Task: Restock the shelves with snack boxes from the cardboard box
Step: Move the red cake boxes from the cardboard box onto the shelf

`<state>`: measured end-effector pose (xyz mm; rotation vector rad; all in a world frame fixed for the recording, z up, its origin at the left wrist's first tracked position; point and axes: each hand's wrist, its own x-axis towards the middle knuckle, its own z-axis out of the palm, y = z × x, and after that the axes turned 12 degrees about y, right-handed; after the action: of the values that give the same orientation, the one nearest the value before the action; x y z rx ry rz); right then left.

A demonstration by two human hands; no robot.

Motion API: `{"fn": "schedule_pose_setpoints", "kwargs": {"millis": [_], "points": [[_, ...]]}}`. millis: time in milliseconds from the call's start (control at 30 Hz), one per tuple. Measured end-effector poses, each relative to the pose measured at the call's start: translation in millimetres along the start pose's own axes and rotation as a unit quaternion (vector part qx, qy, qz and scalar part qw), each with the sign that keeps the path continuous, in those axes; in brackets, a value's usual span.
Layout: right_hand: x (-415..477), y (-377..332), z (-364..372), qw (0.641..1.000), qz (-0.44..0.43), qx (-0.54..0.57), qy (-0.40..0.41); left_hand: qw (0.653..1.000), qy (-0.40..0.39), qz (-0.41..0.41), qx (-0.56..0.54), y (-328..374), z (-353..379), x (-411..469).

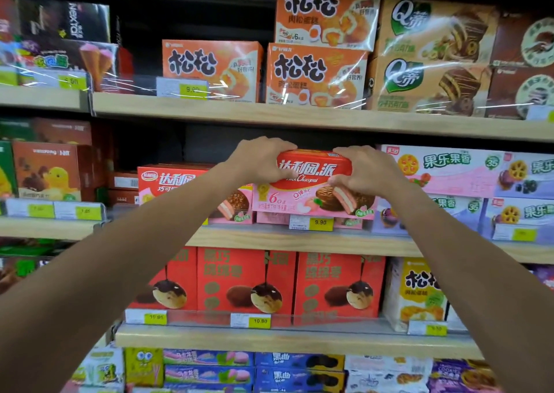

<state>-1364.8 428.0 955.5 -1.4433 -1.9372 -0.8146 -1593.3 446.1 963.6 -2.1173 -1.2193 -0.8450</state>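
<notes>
A red and pink snack box [311, 187] with a chocolate pie picture is held at the middle shelf [299, 238], on top of another box of the same kind. My left hand [259, 160] grips its upper left corner. My right hand [364, 168] grips its upper right corner, thumb on the front face. A matching box [168, 183] stands just to its left on the same shelf. The cardboard box is not in view.
Orange boxes [316, 76] and tan chocolate cake boxes [428, 85] fill the shelf above. Pink and purple boxes [467, 171] sit right of the held box. Red boxes [245, 281] line the shelf below. Dark gaps open behind the upper left shelf.
</notes>
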Motion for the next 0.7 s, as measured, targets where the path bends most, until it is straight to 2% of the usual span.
{"fn": "schedule_pose_setpoints", "kwargs": {"millis": [300,700], "points": [[2.3,7.5,6.3,0.999,0.02,-0.003,-0.027,1.0,0.003,0.0,-0.004,7.8,12.1,4.0],[9.3,4.7,25.0,0.999,0.014,-0.029,0.02,1.0,0.024,-0.013,-0.011,-3.4,31.9,4.4]]}}
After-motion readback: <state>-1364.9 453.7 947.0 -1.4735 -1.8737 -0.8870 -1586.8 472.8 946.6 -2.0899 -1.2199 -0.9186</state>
